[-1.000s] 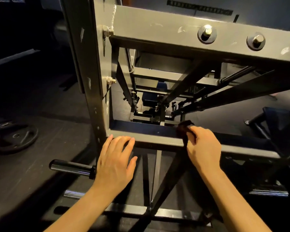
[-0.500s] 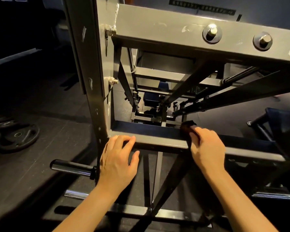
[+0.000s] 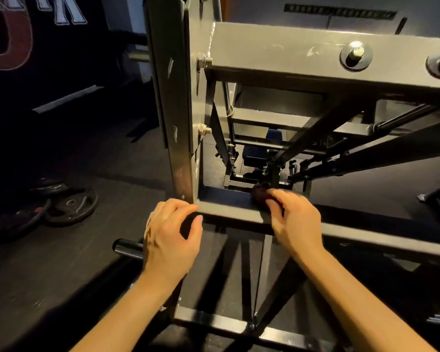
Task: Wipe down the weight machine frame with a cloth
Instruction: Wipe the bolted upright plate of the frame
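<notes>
Here the right hand (image 3: 296,224) grips a dark cloth (image 3: 258,195) bunched on the frame's lower crossbar (image 3: 229,212), near the upright post (image 3: 175,110). Left hand (image 3: 169,238) sits at the post-crossbar corner, fingers loosely curled, holding nothing. Weight plates (image 3: 69,205) lie on the floor at left.

I see a dark rubber gym floor (image 3: 69,262), black round weight plates (image 3: 70,207) lying left, dim warm light.
</notes>
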`<state>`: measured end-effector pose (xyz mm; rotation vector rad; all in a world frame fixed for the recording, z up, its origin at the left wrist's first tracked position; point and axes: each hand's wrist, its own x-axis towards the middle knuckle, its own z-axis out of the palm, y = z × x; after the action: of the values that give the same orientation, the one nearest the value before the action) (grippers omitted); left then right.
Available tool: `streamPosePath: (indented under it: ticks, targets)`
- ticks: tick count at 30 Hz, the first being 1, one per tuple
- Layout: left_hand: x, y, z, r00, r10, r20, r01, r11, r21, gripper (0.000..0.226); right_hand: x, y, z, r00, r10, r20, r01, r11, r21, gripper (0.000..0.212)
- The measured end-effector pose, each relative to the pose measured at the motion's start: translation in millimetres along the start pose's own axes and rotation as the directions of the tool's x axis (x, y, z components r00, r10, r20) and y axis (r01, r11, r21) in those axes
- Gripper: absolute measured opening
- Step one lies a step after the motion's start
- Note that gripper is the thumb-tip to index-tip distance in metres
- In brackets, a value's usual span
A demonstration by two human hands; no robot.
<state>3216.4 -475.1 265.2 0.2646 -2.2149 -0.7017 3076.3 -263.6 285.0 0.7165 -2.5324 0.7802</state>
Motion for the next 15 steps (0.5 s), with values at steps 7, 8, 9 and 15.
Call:
streamPosePath:
  ticks: [7, 8, 9, 15]
  targets:
    - [15, 4, -23, 0.962, -0.262, -0.082, 0.268, 0.961, 0.066, 0.038, -18, -86, 43, 0.958, -0.286, 0.017, 0.281, 0.949, 0.140, 0.029]
    - [18, 4, -25, 0.948, -0.307, -0.083, 0.313, 0.946, 0.083, 0.043, -18, -82, 40, 0.941, -0.337, 0.038, 0.326, 0.930, 0.173, 0.031]
    - [20, 4, -27, 0.940, -0.334, -0.077, 0.341, 0.934, 0.108, 0.048, -15, -77, 34, 0.935, -0.348, 0.066, 0.330, 0.923, 0.197, 0.031]
    - [34, 7, -33, 0.923, -0.384, -0.019, 0.381, 0.907, 0.181, 0.067, 39, -69, 35, 0.980, 0.187, 0.063, -0.198, 0.936, 0.291, 0.030]
